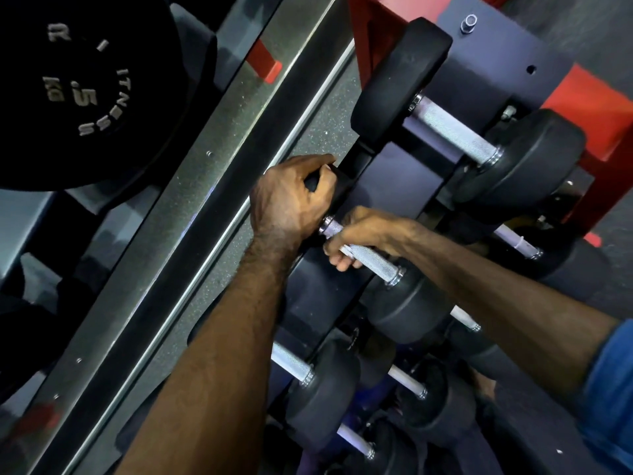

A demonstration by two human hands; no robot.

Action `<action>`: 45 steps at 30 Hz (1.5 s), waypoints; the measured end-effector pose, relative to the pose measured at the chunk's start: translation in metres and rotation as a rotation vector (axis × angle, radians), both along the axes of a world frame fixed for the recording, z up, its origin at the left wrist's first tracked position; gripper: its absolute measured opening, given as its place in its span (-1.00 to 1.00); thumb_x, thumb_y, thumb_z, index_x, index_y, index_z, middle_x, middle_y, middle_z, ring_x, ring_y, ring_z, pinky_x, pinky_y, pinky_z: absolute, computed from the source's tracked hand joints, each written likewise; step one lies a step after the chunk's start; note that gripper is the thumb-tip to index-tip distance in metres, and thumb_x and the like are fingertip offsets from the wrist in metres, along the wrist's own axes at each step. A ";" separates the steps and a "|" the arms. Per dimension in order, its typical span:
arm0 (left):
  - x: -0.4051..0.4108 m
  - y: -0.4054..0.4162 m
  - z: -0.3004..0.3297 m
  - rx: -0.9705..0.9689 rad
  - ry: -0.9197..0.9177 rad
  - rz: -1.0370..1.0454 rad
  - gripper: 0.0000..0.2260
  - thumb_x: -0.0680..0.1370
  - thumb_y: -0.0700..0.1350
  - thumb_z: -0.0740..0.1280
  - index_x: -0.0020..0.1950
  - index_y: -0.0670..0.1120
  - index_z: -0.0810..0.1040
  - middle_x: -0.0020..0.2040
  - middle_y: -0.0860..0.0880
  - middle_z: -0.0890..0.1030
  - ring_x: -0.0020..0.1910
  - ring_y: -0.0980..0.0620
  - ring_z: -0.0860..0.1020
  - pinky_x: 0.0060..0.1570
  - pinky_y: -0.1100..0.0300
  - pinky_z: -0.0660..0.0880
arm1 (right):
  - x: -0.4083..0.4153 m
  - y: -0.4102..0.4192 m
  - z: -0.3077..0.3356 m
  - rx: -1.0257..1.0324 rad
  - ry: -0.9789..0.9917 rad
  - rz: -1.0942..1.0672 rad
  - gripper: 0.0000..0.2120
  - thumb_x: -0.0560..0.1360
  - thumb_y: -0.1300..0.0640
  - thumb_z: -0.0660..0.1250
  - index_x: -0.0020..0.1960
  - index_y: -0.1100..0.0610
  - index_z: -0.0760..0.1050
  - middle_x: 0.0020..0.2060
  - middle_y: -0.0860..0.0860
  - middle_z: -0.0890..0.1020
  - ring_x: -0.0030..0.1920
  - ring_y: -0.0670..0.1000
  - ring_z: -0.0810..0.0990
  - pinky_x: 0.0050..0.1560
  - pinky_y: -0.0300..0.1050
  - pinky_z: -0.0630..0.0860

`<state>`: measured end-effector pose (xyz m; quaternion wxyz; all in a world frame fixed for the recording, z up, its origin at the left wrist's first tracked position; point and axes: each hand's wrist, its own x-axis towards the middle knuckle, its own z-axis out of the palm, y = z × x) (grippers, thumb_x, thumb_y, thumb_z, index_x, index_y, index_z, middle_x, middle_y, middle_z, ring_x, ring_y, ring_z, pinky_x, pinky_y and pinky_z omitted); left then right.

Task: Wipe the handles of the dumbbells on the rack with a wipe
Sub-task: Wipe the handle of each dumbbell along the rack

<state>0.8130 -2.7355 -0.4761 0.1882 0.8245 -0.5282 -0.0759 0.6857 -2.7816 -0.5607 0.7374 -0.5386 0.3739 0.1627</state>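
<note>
A black dumbbell with a knurled silver handle (375, 259) lies on the rack in the middle of the head view. My left hand (291, 197) grips its black head at the handle's near-left end. My right hand (363, 234) is wrapped around the left part of the same handle, fingers curled under it. A small pale piece, perhaps the wipe (344, 249), shows by my fingers; I cannot tell for sure. A larger dumbbell with a bare handle (452, 132) rests above, and a smaller one (291, 363) below.
The rack has a dark tray (404, 186) and red frame (589, 108). More dumbbells fill a lower tier at the bottom right (407, 382). A mirror with a metal edge (191, 186) runs along the left, reflecting a 5 kg plate (78, 94).
</note>
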 end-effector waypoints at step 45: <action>0.001 -0.001 0.001 -0.007 0.025 0.005 -0.72 0.61 0.09 0.33 0.25 0.20 0.76 0.23 0.19 0.74 0.08 0.09 0.71 0.09 0.15 0.61 | -0.081 0.021 0.020 -0.803 -0.094 0.099 -0.83 0.40 0.02 0.46 -0.08 -0.05 0.51 -0.13 -0.12 0.54 -0.17 -0.11 0.56 -0.07 -0.05 0.56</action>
